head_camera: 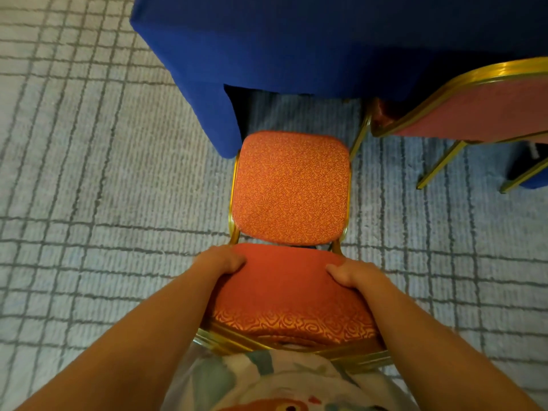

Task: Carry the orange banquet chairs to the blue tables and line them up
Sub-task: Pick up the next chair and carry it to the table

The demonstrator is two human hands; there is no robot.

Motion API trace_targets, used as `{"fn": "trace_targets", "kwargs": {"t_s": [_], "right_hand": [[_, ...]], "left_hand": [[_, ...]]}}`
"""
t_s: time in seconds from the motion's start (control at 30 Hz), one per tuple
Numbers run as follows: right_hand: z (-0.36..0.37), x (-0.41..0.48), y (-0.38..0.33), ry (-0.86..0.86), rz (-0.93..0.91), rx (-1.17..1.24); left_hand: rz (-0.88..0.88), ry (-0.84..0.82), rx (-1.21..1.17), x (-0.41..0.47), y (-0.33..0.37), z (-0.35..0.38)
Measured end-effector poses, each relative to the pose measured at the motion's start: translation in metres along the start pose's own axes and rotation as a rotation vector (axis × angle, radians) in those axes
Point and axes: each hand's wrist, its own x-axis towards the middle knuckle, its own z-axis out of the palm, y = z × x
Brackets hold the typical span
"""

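An orange banquet chair [290, 188] with a gold metal frame stands directly in front of me, its patterned seat pointing toward the blue-clothed table [326, 43]. My left hand [221, 259] grips the left side of the chair's padded backrest. My right hand [353, 274] grips the right side of the same backrest. The front edge of the seat is close to the table's skirt, near its left corner. A second orange chair [474, 111] stands to the right, its backrest toward me and its seat tucked under the table.
Grey carpet [89, 188] with a dark grid pattern covers the floor on the left and around the chairs. A dark blue object [525, 170] sits at the right edge behind the second chair's legs. My patterned shirt fills the bottom centre.
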Motion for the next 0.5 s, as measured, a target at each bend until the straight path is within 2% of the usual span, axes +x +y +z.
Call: {"fn": "trace_targets", "kwargs": {"t_s": [0.13,0.3,0.5], "right_hand": [[-0.006,-0.016,-0.001,-0.038,0.063,0.038],[-0.008,-0.013,0.003,-0.163,0.110,0.232],[-0.010,-0.014,0.007,-0.213,0.129,0.324]], "left_hand": [[-0.089,0.011,0.045,0.008,-0.006,-0.001],[-0.114,-0.110,-0.016,0.013,-0.007,0.000],[-0.122,-0.183,-0.054,0.011,-0.004,-0.005]]}}
